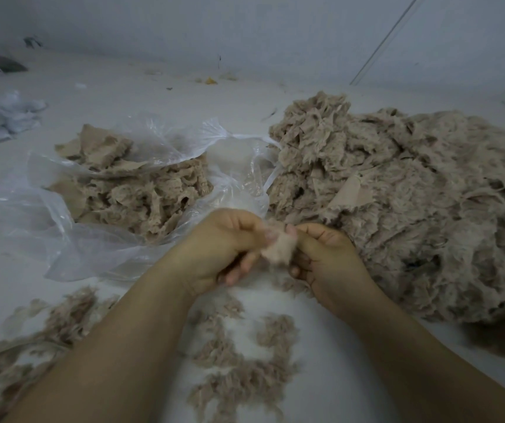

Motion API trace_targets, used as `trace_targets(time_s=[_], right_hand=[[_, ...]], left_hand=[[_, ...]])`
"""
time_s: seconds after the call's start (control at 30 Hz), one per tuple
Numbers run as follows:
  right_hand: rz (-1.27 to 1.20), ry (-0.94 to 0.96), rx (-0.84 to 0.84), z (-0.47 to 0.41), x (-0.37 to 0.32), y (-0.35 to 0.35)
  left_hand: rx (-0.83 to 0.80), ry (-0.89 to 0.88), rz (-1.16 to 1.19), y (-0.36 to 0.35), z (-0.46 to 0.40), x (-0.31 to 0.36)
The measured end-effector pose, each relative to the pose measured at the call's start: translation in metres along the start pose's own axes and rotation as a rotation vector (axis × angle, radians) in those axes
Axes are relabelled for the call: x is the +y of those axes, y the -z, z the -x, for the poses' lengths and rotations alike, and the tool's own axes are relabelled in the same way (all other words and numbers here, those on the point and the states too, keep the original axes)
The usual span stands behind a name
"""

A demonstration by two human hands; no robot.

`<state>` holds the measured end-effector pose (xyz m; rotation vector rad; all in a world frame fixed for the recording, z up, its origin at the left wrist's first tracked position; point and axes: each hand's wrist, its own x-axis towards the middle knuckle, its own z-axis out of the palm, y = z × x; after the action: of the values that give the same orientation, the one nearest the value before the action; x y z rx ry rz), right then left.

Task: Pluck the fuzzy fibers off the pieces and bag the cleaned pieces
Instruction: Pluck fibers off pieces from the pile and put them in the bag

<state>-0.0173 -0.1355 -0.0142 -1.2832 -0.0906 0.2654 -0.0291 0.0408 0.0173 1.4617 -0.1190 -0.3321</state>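
A small beige fuzzy piece [277, 250] is held between both hands at the centre of the view. My left hand [220, 248] pinches its left side with curled fingers. My right hand [326, 257] grips its right side, thumb on top. A big heap of fuzzy beige pieces [413, 209] lies to the right. An open clear plastic bag [62, 227] on the left holds smoother beige pieces [141, 193]. Plucked loose fibers [245, 361] are scattered on the pale surface below my forearms.
Crumpled clear and white plastic bags [1, 117] lie at the far left. Small bits of debris, one yellow [210, 80], sit near the back wall [245, 25]. More loose fibers [16, 346] spread along the lower left.
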Motion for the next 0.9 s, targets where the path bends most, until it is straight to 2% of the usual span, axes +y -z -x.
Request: trace_targets(time_s=[0.1, 0.17, 0.2, 0.27, 0.33, 0.43, 0.47, 0.53, 0.6, 0.77, 0.9], right_hand=[[0.01, -0.008, 0.04, -0.003, 0.001, 0.002], [0.015, -0.015, 0.035, -0.003, 0.001, 0.001], [0.012, -0.02, 0.034, -0.003, 0.001, 0.0], [-0.006, -0.024, 0.032, -0.002, 0.0, 0.0], [-0.044, -0.006, 0.038, 0.0, -0.001, 0.0], [-0.093, 0.038, 0.063, 0.003, -0.001, 0.001], [-0.095, 0.048, 0.068, 0.003, 0.0, 0.0], [-0.102, 0.053, 0.071, 0.003, 0.001, 0.0], [-0.115, 0.028, 0.085, 0.002, 0.0, 0.0], [-0.134, -0.004, 0.102, 0.002, -0.003, -0.002], [-0.152, -0.025, 0.108, 0.001, -0.005, -0.003]], left_hand=[[0.415, -0.208, 0.386, 0.006, -0.008, 0.006], [0.485, -0.3, 0.475, 0.006, -0.01, 0.007], [0.464, -0.305, 0.44, 0.003, -0.009, 0.006], [0.381, -0.284, 0.214, -0.007, -0.007, 0.001], [0.289, -0.301, -0.131, -0.016, -0.009, -0.005], [0.153, -0.438, -0.752, -0.026, -0.019, -0.011], [0.099, -0.476, -0.885, -0.027, -0.022, -0.011], [0.055, -0.485, -0.948, -0.032, -0.026, -0.011], [0.098, -0.533, -0.948, -0.034, -0.027, -0.009], [0.188, -0.605, -0.708, -0.025, -0.016, -0.006], [0.188, -0.614, -0.651, -0.028, -0.01, -0.005]])
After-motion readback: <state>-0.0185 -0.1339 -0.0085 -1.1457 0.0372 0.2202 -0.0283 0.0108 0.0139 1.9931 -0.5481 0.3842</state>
